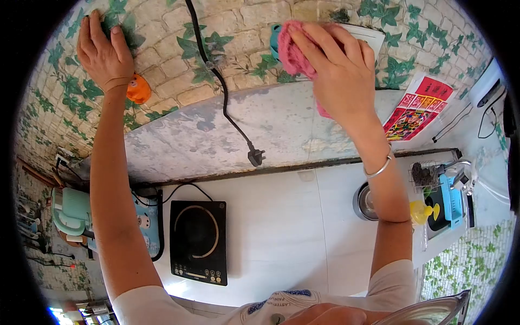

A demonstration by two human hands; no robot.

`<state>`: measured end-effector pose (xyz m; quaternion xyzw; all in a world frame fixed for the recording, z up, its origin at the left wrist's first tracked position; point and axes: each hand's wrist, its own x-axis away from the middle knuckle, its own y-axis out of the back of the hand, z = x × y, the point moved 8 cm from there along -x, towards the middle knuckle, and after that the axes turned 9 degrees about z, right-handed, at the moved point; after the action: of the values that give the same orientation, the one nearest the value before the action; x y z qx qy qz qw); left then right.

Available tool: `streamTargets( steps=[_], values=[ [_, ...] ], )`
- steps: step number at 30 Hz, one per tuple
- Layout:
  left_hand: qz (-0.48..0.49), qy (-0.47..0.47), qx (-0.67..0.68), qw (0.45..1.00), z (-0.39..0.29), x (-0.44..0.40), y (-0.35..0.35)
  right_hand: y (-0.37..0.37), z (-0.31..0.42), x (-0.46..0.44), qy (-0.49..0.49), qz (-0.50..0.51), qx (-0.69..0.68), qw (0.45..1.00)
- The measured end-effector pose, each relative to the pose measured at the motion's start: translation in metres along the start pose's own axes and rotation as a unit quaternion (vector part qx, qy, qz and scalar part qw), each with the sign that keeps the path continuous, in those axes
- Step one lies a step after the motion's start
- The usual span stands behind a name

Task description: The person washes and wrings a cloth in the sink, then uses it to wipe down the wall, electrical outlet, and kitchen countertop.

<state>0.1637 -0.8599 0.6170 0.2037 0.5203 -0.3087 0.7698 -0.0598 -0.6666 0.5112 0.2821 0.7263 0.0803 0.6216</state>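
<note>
My left hand [105, 54] lies flat against the brick-and-ivy patterned wall covering [157, 49], fingers stretched out. Just below it, beside the wrist, an orange object [139, 90] sits on the wall; its kind is unclear. High on the right, my right hand [344, 70] presses a pink cloth [292, 49] to the wall, fingers closed over it. A teal item [274, 42] shows partly behind the cloth's left edge. A white panel [374, 37] is partly covered by that hand.
A black cable with a plug [255, 156] hangs between my arms. Below stand a black induction cooktop [197, 241], a metal bowl [364, 201], a yellow pump bottle [420, 212] and a blue basket [451, 200]. A red poster [417, 108] is on the right wall.
</note>
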Motion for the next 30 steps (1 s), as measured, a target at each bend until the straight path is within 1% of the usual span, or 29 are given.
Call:
streamTargets(
  steps=[2, 6, 8, 9, 11, 13, 19, 21, 25, 27, 28, 30],
  values=[
    [0.011, 0.005, 0.02, 1.0, -0.001, 0.0, 0.0, 0.0, 0.004, 0.0, 0.041, 0.0, 0.042, 0.998],
    [0.01, 0.002, 0.028, 1.0, -0.011, -0.002, 0.004, 0.004, 0.014, -0.011, 0.046, -0.017, 0.03, 0.998],
    [0.012, 0.008, 0.022, 1.0, -0.004, -0.001, 0.002, 0.012, 0.025, -0.019, 0.038, 0.0, 0.067, 0.997],
    [0.012, 0.005, 0.023, 1.0, -0.005, 0.0, 0.001, 0.014, 0.024, -0.019, 0.044, -0.007, 0.08, 0.996],
    [0.022, 0.026, 0.013, 0.999, -0.003, 0.001, 0.0, 0.011, 0.01, -0.006, 0.048, -0.001, 0.071, 0.996],
    [0.016, 0.022, 0.015, 1.0, -0.002, -0.001, 0.001, 0.005, 0.004, 0.001, 0.06, 0.004, 0.072, 0.996],
    [0.018, 0.015, 0.012, 1.0, -0.004, -0.001, 0.0, 0.006, 0.012, -0.012, 0.06, -0.014, 0.032, 0.998],
    [0.022, 0.016, 0.005, 1.0, -0.002, 0.0, 0.001, 0.017, 0.019, -0.016, 0.068, 0.012, 0.058, 0.996],
    [0.009, 0.01, 0.006, 1.0, -0.001, 0.001, 0.002, 0.007, 0.005, 0.002, 0.077, 0.033, 0.044, 0.996],
    [0.009, 0.002, 0.006, 1.0, -0.005, -0.001, 0.001, 0.008, 0.011, -0.006, 0.095, 0.003, 0.012, 0.995],
    [0.012, 0.01, 0.007, 1.0, -0.005, -0.002, 0.001, 0.01, 0.014, -0.007, 0.093, 0.002, 0.011, 0.996],
    [0.016, 0.016, 0.002, 1.0, -0.003, -0.002, 0.003, 0.009, 0.01, -0.012, 0.019, 0.054, -0.039, 0.998]
  ],
)
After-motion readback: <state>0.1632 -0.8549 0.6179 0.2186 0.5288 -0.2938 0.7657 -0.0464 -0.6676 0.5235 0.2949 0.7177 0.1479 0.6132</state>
